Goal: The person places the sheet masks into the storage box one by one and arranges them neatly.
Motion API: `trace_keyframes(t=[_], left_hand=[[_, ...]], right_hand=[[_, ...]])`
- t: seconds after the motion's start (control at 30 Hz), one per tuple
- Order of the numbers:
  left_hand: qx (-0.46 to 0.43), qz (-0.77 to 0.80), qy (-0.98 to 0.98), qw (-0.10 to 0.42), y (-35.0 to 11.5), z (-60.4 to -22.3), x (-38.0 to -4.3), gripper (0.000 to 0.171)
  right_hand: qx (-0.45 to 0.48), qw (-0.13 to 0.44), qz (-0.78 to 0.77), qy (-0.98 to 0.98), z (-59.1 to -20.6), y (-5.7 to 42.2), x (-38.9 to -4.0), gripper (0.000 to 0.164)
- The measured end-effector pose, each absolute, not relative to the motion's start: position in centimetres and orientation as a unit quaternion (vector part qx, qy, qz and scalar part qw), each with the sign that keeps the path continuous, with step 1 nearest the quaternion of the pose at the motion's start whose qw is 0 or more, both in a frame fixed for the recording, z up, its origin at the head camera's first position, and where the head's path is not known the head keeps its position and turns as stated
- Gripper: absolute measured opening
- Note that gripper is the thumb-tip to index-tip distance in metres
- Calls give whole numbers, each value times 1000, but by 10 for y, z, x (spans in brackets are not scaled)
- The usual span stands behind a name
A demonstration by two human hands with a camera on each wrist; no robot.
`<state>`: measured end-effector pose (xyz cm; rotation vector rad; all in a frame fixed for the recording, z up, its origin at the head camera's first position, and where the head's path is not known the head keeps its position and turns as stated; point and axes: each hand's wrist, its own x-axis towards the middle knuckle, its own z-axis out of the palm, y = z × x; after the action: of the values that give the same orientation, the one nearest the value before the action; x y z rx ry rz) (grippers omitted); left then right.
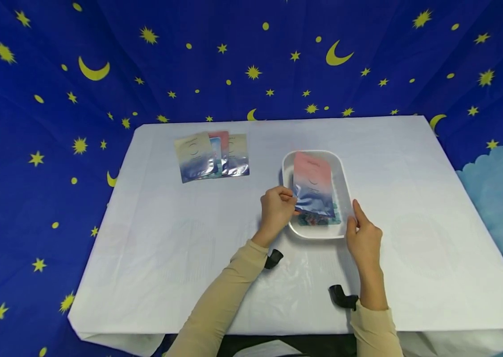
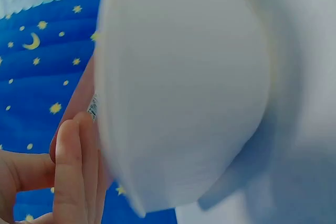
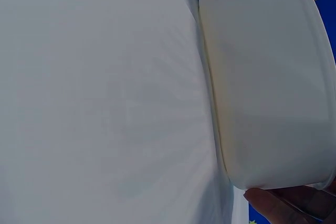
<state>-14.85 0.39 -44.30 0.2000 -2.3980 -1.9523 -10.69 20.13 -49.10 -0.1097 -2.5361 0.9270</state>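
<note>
A pink-to-blue foil sachet [image 1: 312, 173] lies slanted in a white plastic tub [image 1: 345, 191]. At its lower left edge my left hand [image 1: 276, 210] pinches it between thumb and fingers. Below it in the tub is a patterned teal-and-red packet [image 1: 318, 218], mostly covered. My right hand [image 1: 364, 239] touches the tub's near right corner, index finger and thumb fairly straight. In the right wrist view, fingers [image 3: 283, 204] rest against the tub's outer wall. The left wrist view shows the left hand's fingers [image 2: 71, 169] beside the rim; the tub hides the sachet there.
Several foil sachets [image 1: 194, 156] lie fanned and overlapping at the table's back left. A white cover [image 1: 180, 277] lies over the table. Black curved pieces [image 1: 342, 297] sit by both wrists. A blue star-and-moon cloth [image 1: 215, 59] hangs behind.
</note>
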Motion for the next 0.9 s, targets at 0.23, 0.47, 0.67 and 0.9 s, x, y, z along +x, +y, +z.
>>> trace_keyframes(t=[0.23, 0.47, 0.67, 0.9], left_hand=[[53, -574, -817, 18, 17, -454, -148, 10], [47, -549, -835, 6, 24, -457, -146, 13], [10, -485, -874, 37, 25, -457, -143, 20], [-36, -424, -900, 94, 22, -455, -142, 13]], right_hand=[[-41, 214, 339, -915, -490, 201, -107, 39], [-43, 208, 341, -916, -490, 200, -105, 39], [-41, 212, 342, -915, -491, 201, -106, 39], [-37, 217, 340, -914, -491, 201, -106, 39]])
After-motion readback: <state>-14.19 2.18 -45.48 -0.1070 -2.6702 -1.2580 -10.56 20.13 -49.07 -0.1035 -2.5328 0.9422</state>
